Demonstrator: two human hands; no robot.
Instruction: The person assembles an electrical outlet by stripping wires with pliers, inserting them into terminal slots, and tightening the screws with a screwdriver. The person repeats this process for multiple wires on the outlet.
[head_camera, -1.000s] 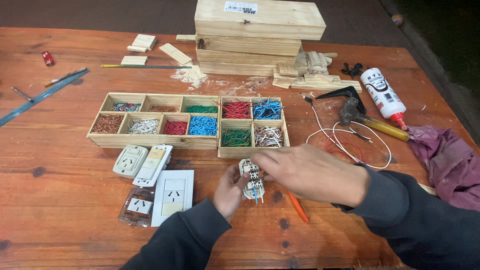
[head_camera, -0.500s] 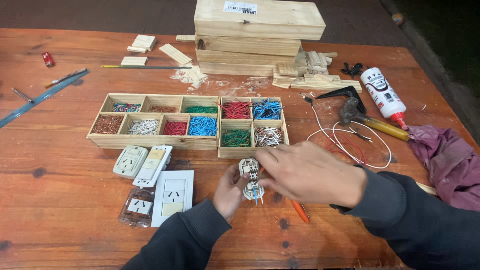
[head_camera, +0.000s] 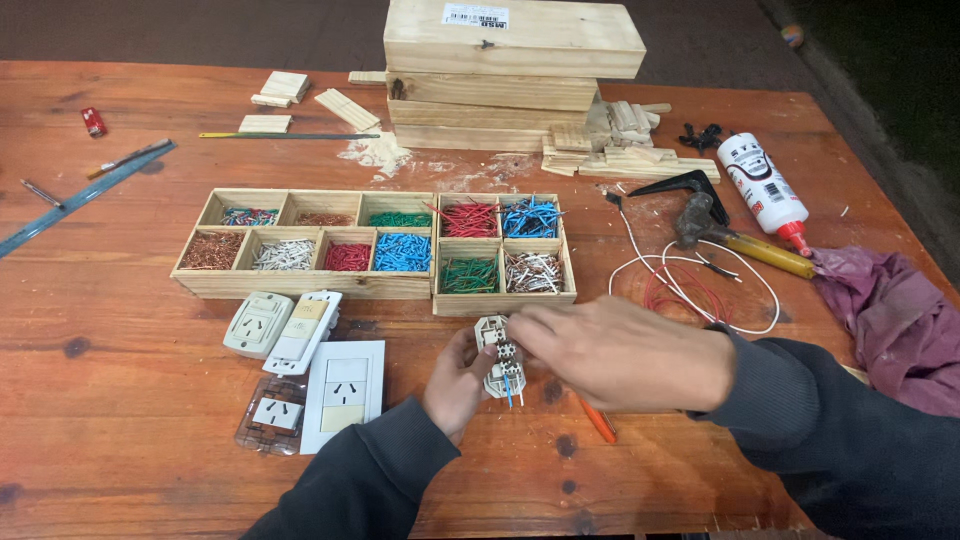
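— What's being worked on?

— A small pale socket module (head_camera: 503, 362) with short wire ends, one blue, sticking out of its lower side. It sits above the table's near edge, about midway along it, held off the wood.

— Who holds it?

— The left hand (head_camera: 458, 385) grips it from below and behind, fingers curled round its body. The right hand (head_camera: 615, 352) lies over its top, fingertips pinched at the terminals; whether they hold a wire there I cannot tell.

— Anything changed in the last second?

— Very little. The right hand has crept slightly leftward over the module, and the module has kept its place. I'd judge the same fiddly step at the terminals is continuing.

— What lies around?

— An orange-handled tool (head_camera: 598, 420) on the wood just under the right wrist. Left of the hands, white outlet plates (head_camera: 343, 392) and switch pieces (head_camera: 283, 326). Behind them, a compartmented wooden tray (head_camera: 300, 284) of sorted coloured wire bits. Toward the right edge, loose white and red wire loops (head_camera: 700, 290), a hammer (head_camera: 735, 240), a glue bottle (head_camera: 765, 185) and a purple cloth (head_camera: 890, 320). Stacked wooden blocks (head_camera: 510, 70) stand at the far edge.
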